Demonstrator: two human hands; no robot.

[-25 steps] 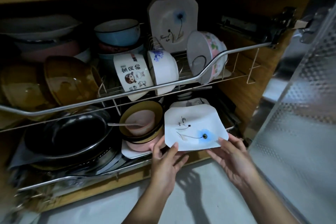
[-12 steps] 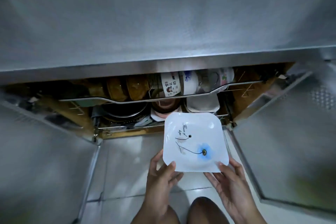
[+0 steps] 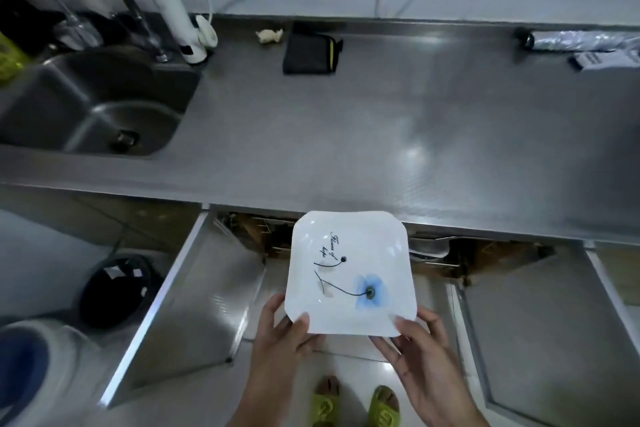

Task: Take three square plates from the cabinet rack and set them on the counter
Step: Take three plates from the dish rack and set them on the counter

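Square plate (image 3: 349, 270): white glazed ceramic, rigid, breakable, probably slick. Held level before the counter (image 3: 346, 135) edge, 6 o'clock. Left hand (image 3: 277, 336), right hand (image 3: 420, 354) pinching near corners; best gripped at rim.

square plate (image 3: 349, 270), script "Flower of hope"

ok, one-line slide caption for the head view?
Both hands hold a square plate above the open cabinet, below the steel counter.

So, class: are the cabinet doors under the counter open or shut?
Open. Both cabinet doors swing outward beneath the counter, exposing the interior behind the held square plate.
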